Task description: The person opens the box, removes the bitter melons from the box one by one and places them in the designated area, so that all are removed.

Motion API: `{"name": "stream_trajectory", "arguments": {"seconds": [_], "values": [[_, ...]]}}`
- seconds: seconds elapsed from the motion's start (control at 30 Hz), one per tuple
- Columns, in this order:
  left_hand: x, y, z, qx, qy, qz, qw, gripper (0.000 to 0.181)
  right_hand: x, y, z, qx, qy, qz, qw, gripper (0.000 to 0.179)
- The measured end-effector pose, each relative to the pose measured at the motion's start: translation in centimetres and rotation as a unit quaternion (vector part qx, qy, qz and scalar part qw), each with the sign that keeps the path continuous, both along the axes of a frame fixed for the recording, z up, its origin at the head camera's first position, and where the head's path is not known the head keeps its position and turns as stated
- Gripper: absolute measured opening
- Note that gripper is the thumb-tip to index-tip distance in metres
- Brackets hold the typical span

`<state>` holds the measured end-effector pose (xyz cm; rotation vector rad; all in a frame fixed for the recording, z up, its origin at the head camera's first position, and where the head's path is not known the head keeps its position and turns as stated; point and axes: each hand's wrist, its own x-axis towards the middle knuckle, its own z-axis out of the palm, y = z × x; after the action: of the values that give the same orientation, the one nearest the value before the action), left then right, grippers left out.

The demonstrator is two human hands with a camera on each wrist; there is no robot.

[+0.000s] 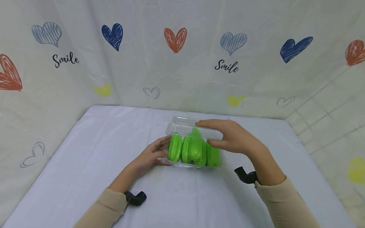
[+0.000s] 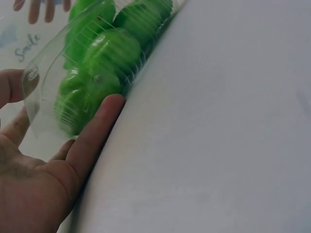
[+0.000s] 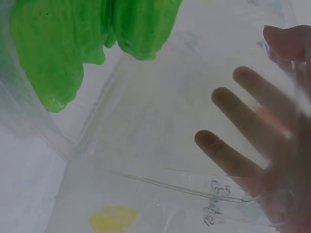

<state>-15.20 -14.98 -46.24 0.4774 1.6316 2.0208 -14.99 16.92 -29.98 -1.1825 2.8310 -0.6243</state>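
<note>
Several bright green ribbed vegetables (image 1: 195, 147), gourd-like in shape, lie side by side in a clear plastic clamshell box (image 1: 188, 165). One sits on top of the others. My left hand (image 1: 149, 155) grips the box's left end, its thumb at the near corner; in the left wrist view a finger rests along the lower edge beside the green vegetables (image 2: 109, 53). The transparent lid (image 1: 182, 125) stands raised and tilted over the far part of the box. My right hand (image 1: 232, 134) is at the lid's right end; its straight, spread fingers (image 3: 238, 107) show through the plastic.
A white cloth (image 1: 94, 158) covers the table under the box. Behind it hangs a pale curtain (image 1: 199, 85) printed with hearts and "Smile". Each wrist carries a black curved mount, on the left (image 1: 136, 198) and on the right (image 1: 246, 175).
</note>
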Motion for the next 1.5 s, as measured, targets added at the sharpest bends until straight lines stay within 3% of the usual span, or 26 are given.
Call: {"name": "stream_trajectory", "arguments": {"seconds": [0.13,0.33,0.53,0.73,0.83,0.97,1.23,1.5], "values": [[0.0,-0.1,0.0,-0.006,0.009,-0.005,0.9999,0.062,0.1,0.5,-0.2,-0.021,0.007,-0.022,0.9995,0.059],[0.0,-0.2,0.0,-0.03,0.021,-0.009,0.9993,0.061,0.1,1.7,-1.1,-0.1,0.032,-0.037,0.9938,0.055],[0.1,-0.3,0.0,-0.08,0.048,-0.004,0.9956,0.07,-0.3,2.3,-1.8,-0.161,0.061,-0.051,0.9838,0.053],[0.2,-0.2,0.1,-0.08,0.071,-0.008,0.9942,0.077,-0.6,2.9,-2.5,-0.209,0.095,-0.091,0.9689,0.054],[0.1,-0.3,-0.2,-0.074,0.064,-0.013,0.9952,0.075,-0.4,3.4,-3.0,-0.243,0.086,-0.123,0.9584,0.052],[-0.2,-0.5,-0.6,-0.057,0.036,-0.015,0.9976,0.065,-0.3,3.8,-3.4,-0.284,0.067,-0.133,0.9471,0.052],[-0.1,-0.7,-0.6,-0.03,0.025,-0.021,0.999,0.068,-0.6,3.4,-3.9,-0.314,0.069,-0.143,0.936,0.065],[0.0,-0.7,-0.4,-0.027,0.026,-0.019,0.9991,0.07,-0.7,3.2,-4.1,-0.342,0.041,-0.16,0.9252,0.072]]}}
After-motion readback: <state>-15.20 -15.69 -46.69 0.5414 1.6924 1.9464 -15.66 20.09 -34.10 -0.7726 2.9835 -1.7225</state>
